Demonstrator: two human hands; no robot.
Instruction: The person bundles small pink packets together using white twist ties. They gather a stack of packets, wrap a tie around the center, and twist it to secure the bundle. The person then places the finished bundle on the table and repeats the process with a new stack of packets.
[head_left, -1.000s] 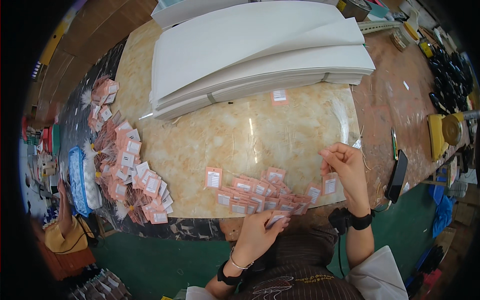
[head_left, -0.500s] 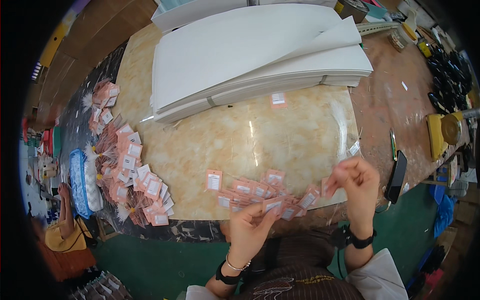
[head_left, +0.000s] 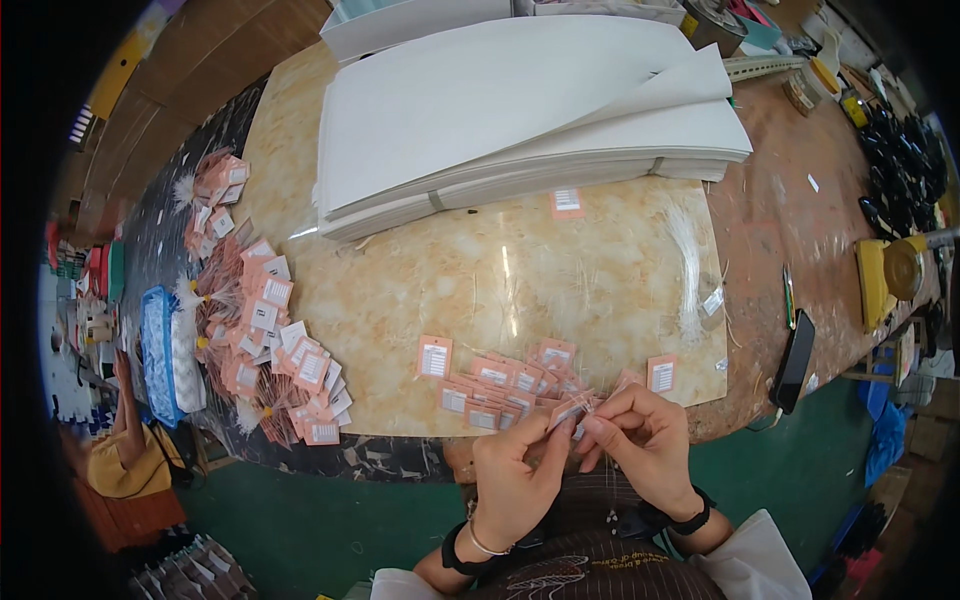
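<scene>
My left hand [head_left: 518,472] pinches a pink hang tag [head_left: 566,410] with a white label between thumb and fingers, near the table's front edge. My right hand [head_left: 642,440] meets it there, thumb and fingertips closed on what looks like a thin clear string at the tag's edge. Fine strands hang below the hands. A loose heap of similar tags [head_left: 488,388] lies just beyond and left of my hands. Single tags lie apart: one left of the heap [head_left: 434,356], another right of it [head_left: 662,373]. A bunch of clear strings [head_left: 684,265] rests farther right.
Bundled pink tags [head_left: 264,316] cover the table's left side, beside a blue tray [head_left: 157,350]. A tall stack of white sheets [head_left: 510,110] takes up the back. To the right lie a phone [head_left: 793,362], a pen [head_left: 788,295] and a yellow tool [head_left: 874,284]. Someone in yellow [head_left: 125,465] is at far left.
My right hand has come left and down to meet my left hand at the tag. A tag now lies flat where the right hand was. The left hand has shifted slightly rightward.
</scene>
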